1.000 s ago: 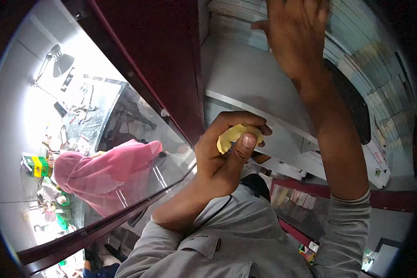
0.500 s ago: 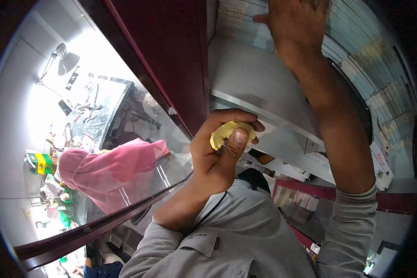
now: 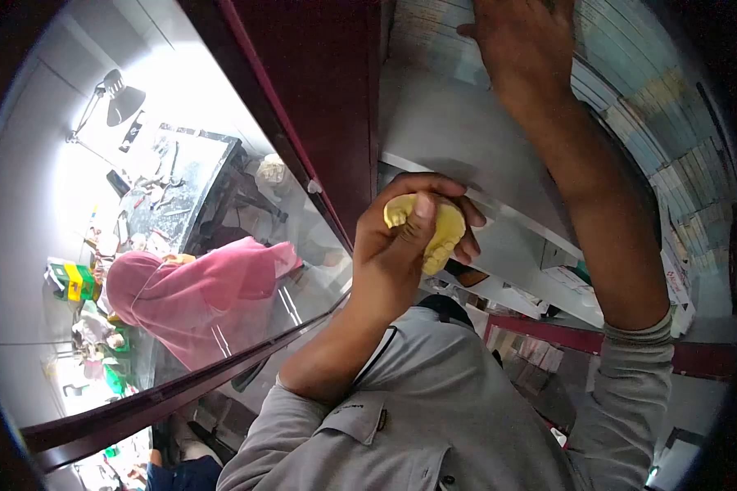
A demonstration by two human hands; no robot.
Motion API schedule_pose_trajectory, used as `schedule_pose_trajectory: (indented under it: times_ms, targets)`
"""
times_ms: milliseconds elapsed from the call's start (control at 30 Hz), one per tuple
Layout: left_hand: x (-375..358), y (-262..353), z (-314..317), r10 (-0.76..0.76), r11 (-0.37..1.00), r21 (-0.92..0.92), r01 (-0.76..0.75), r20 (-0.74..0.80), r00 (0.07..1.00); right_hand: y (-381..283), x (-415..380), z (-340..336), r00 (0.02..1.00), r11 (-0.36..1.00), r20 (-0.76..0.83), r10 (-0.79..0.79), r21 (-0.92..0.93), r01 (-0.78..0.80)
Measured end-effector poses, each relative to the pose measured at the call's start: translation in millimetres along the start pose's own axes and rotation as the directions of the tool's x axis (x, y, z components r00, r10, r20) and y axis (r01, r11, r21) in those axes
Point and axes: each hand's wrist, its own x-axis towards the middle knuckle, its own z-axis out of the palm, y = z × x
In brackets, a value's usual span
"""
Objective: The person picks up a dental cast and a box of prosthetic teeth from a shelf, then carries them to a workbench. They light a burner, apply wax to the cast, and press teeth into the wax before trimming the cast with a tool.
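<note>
My left hand (image 3: 401,245) is closed around a yellow, horseshoe-shaped dental cast (image 3: 446,237), its thumb pressed on the upper face. Bumpy tooth-like shapes run along the cast's edge. Higher up, my right hand (image 3: 526,53) is stretched out with its thumb apart, over rows of thin pale blue and white boxes (image 3: 434,37). The frame's top edge cuts off part of its fingers, and no object shows in it. A grey shelf (image 3: 458,123) lies below the right hand, beyond the left one.
A dark red frame (image 3: 303,98) stands on the left. Behind its glass, a person in pink (image 3: 213,299) sits at a cluttered workbench (image 3: 160,204) under a desk lamp (image 3: 123,98). More stacked boxes (image 3: 696,221) line the right side. Lower shelves (image 3: 508,254) hold papers.
My left hand has risen slightly and turned the dental cast, so more of its toothed side shows. My right hand stays by the boxes. The view has shifted a little.
</note>
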Motion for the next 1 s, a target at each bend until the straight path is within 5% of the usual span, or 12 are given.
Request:
schedule_pose_trajectory:
  times_ms: [100,167,233,533,600,667,733,800,867,1000]
  targets:
    - [3.8,-7.7,-0.7,0.014,0.979,-0.205,0.002,0.077,0.997,2.0,-9.5,-9.9,0.997,0.998,0.07,-0.02,0.064,0.016]
    - [4.9,-7.1,0.5,-0.025,0.984,-0.177,0.035,0.063,0.998,4.9,-15.1,-7.0,0.997,0.997,0.07,-0.034,0.075,0.028]
    - [7.5,-9.7,0.0,-0.014,0.912,-0.406,0.054,0.102,0.995,7.5,-19.8,-8.0,0.997,0.996,0.07,-0.041,0.085,0.035]
    - [17.9,-13.5,-4.8,-0.036,0.88,-0.462,0.108,0.161,0.986,22.8,-28.0,-36.9,0.985,0.953,0.106,-0.134,0.286,0.099]
    - [20.3,-13.3,-4.0,-0.054,0.883,-0.454,0.12,0.156,0.986,23.4,-23.5,-66.2,0.908,0.884,0.365,-0.207,0.467,0.013]
    - [21.9,-12.7,-3.3,-0.074,0.886,-0.444,0.13,0.142,0.987,28.3,-32.8,-81.8,0.975,0.805,0.065,-0.212,0.577,0.137]
    - [23.6,-11.6,-0.7,-0.102,0.878,-0.455,0.149,0.125,0.987,49.5,-51.2,-108.1,0.946,0.68,0.148,-0.287,0.727,0.092]
    - [25.5,-11.5,-1.1,-0.089,0.91,-0.393,0.132,0.126,0.988,84.2,-66.3,-157.1,0.778,0.553,0.472,-0.414,0.809,-0.197]
    - [26.7,-8.3,2.7,-0.116,0.943,-0.302,0.138,0.09,0.989,123.5,-60.6,-193.8,0.526,0.47,0.463,-0.713,0.873,-0.13]
    - [35.6,-9.1,13.5,-0.094,0.975,-0.189,0.12,0.14,0.986,127.1,-60.1,-179.9,0.464,0.463,0.46,-0.757,0.879,-0.116]
